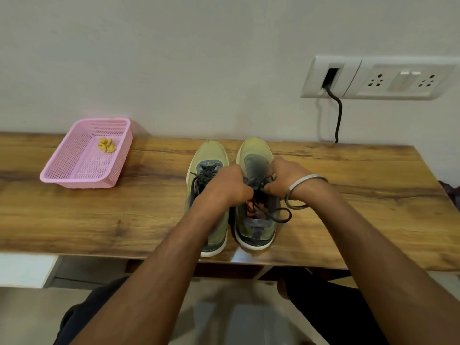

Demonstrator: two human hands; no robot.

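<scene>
Two olive-green sneakers with dark laces stand side by side, toes toward the wall, on the wooden table [99,220]. My left hand [227,186] and my right hand [281,176] meet over the right sneaker [256,155], each with curled fingers pinching its dark laces [257,183]. A loose lace loop hangs off that shoe's right side. The left sneaker [210,155] lies partly under my left forearm, its laces untied. A metal bangle circles my right wrist.
A pink mesh basket [74,180] with a small yellow crumpled thing [107,144] sits at the table's back left. A wall socket panel [378,78] with a black cable hangs at the right. The table's front edge runs just behind the shoes' heels.
</scene>
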